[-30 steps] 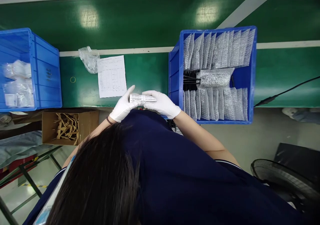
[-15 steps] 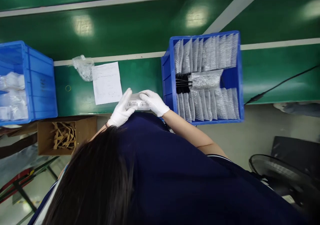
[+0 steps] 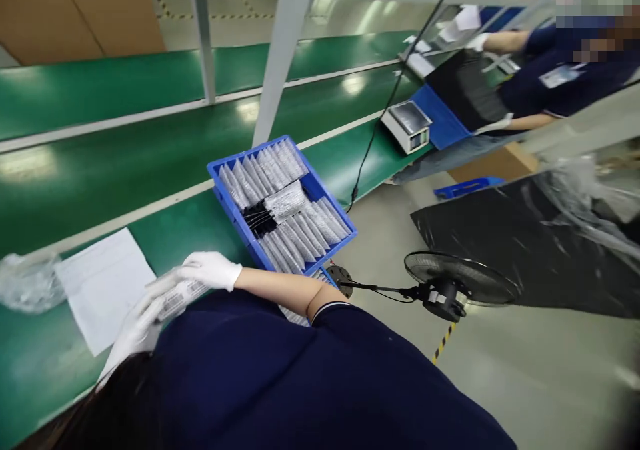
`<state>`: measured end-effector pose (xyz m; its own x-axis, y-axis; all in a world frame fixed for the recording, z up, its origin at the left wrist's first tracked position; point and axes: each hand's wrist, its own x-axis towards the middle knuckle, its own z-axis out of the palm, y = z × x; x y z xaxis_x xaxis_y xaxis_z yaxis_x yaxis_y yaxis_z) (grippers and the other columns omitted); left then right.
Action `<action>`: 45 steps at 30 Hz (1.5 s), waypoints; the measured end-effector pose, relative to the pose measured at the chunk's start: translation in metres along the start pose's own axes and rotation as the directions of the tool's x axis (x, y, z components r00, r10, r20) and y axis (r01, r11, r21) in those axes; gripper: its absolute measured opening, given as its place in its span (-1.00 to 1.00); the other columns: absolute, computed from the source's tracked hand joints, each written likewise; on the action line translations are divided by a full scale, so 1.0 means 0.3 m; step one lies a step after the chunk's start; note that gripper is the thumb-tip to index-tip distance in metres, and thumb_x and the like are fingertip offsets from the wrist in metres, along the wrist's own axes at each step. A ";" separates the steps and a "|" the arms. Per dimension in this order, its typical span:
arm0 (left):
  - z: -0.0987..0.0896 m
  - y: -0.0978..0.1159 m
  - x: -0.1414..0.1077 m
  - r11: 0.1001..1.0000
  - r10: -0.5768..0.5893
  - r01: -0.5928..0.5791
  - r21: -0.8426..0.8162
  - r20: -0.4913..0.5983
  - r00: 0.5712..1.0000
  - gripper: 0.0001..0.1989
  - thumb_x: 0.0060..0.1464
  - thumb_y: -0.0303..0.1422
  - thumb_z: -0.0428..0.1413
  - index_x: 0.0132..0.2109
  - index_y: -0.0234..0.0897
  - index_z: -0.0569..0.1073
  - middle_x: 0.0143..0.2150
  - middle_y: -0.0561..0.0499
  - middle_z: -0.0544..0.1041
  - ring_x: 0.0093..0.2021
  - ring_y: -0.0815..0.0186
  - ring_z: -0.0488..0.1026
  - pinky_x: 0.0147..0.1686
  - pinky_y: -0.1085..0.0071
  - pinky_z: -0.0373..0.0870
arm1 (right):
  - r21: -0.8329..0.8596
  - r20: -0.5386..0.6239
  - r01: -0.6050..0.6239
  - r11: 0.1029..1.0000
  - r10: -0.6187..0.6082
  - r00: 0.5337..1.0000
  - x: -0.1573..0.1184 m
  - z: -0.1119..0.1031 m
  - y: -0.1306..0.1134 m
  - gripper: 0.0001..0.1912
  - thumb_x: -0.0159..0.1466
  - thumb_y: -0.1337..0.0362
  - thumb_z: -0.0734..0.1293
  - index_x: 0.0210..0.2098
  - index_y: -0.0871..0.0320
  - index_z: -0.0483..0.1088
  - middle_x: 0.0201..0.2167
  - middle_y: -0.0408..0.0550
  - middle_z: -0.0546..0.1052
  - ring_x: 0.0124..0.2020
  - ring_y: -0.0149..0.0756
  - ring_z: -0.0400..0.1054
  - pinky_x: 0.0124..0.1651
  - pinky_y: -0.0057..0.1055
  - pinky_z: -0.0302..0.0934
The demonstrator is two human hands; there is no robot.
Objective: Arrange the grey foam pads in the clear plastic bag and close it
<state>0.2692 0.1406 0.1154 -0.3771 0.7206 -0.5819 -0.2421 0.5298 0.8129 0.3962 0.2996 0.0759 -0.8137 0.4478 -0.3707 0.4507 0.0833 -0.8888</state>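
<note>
Both my gloved hands are at a small packet (image 3: pixel 181 298) with printed barcode labels, close against my body at the table's front edge. My left hand (image 3: pixel 137 323) grips its left side, with the fingers partly smeared by motion. Over its upper right part lies my right hand (image 3: pixel 213 270), fingers bent round it. The glove fingers cover much of the packet. Left of the hands, a printed paper sheet (image 3: pixel 107 283) lies on the green table.
Right of my hands stands a blue crate (image 3: pixel 231 213) with rows of silvery bubble-wrap packets (image 3: pixel 285 200). Crumpled clear plastic (image 3: pixel 30 283) lies far left. Farther right are a scale (image 3: pixel 407 127), a black fan (image 3: pixel 445 293), a hanging cable (image 3: pixel 373 133) and a co-worker (image 3: pixel 540 83) handling a dark sheet.
My view has swung to the right, bringing the fan, scale and co-worker into sight. The left blue crate and cardboard box have left view. Both hands still hold the labelled packet.
</note>
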 end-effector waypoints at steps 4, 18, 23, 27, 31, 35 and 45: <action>0.002 0.021 0.058 0.968 -0.222 0.219 -0.121 -0.011 0.975 -0.62 -0.21 -0.13 0.46 -0.16 0.08 0.67 0.39 0.19 0.38 0.22 -0.11 0.48 -0.29 0.32 0.67 | -0.055 0.061 -0.016 0.998 0.020 0.998 0.013 -0.035 -0.021 -0.65 0.35 -0.08 0.36 -0.07 0.01 0.53 -0.08 -0.16 0.61 -0.02 -0.20 0.49 0.03 -0.34 0.32; -0.098 0.038 0.037 0.966 -0.244 0.253 -0.049 0.139 0.960 -0.69 0.00 -0.08 0.37 -0.06 0.21 0.65 0.26 0.29 0.51 0.31 0.05 0.41 -0.24 0.47 0.63 | -0.293 -0.776 -0.694 0.657 0.261 0.575 -0.121 -0.548 0.379 -0.17 0.24 0.13 0.44 0.36 0.37 0.10 0.30 0.53 0.15 0.30 0.34 0.05 0.15 0.20 0.25; -0.076 0.075 0.044 0.958 -0.207 0.222 -0.180 0.098 0.974 -0.75 0.06 -0.15 0.34 -0.06 0.13 0.65 0.14 0.23 0.60 0.09 0.11 0.58 -0.21 0.46 0.62 | -0.204 -0.808 -0.603 0.771 0.216 0.549 -0.118 -0.561 0.438 -0.56 0.42 0.29 0.07 0.18 0.31 0.33 0.17 0.38 0.35 0.23 0.12 0.20 0.21 0.11 0.26; -0.070 0.082 0.050 0.927 -0.204 0.199 -0.318 0.017 0.979 -0.74 0.09 -0.26 0.31 -0.05 -0.15 0.64 -0.05 -0.01 0.67 -0.14 0.17 0.63 -0.23 0.42 0.62 | -0.029 -0.831 -0.544 0.839 0.281 0.479 -0.163 -0.648 0.458 -0.54 0.46 0.22 0.02 0.08 0.29 0.43 0.13 0.29 0.47 0.20 0.00 0.35 0.34 0.02 0.16; -0.054 0.125 0.035 0.870 -0.245 0.196 -0.452 -0.051 0.968 -0.75 0.19 -0.42 0.12 -0.01 -0.36 0.58 -0.07 -0.19 0.64 -0.15 0.13 0.63 -0.32 0.42 0.60 | -0.029 -0.921 -0.392 0.919 0.128 0.367 -0.238 -0.697 0.382 -0.48 0.47 0.17 0.00 0.16 0.28 0.40 0.21 0.24 0.46 0.26 -0.09 0.33 0.40 -0.06 0.11; -0.003 0.208 0.020 0.784 -0.313 0.229 -0.577 -0.049 0.948 -0.67 0.33 -0.43 -0.08 -0.02 -0.42 0.57 -0.05 -0.26 0.63 -0.20 0.16 0.62 -0.36 0.42 0.58 | -0.277 -0.819 -0.103 0.955 -0.178 0.546 -0.267 -0.650 0.235 -0.54 0.47 0.03 0.08 0.04 0.14 0.48 0.23 0.10 0.47 0.30 -0.16 0.30 0.43 -0.10 0.09; 0.045 0.193 0.059 0.775 -0.220 0.176 -0.607 0.002 0.975 -0.71 0.32 -0.45 -0.02 0.07 -0.38 0.51 0.00 -0.21 0.62 -0.18 0.15 0.64 -0.34 0.39 0.57 | -0.256 -0.516 -0.016 0.967 -0.122 0.848 -0.115 -0.337 0.240 -0.76 0.40 0.21 0.19 -0.18 0.14 0.47 0.24 0.10 0.45 0.25 -0.15 0.36 0.38 -0.12 0.19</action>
<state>0.2605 0.1899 0.1519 -0.3128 0.5871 -0.7467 -0.7966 0.2660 0.5428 0.4939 0.3801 0.0521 -0.5552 0.8291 -0.0664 0.5429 0.3008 -0.7841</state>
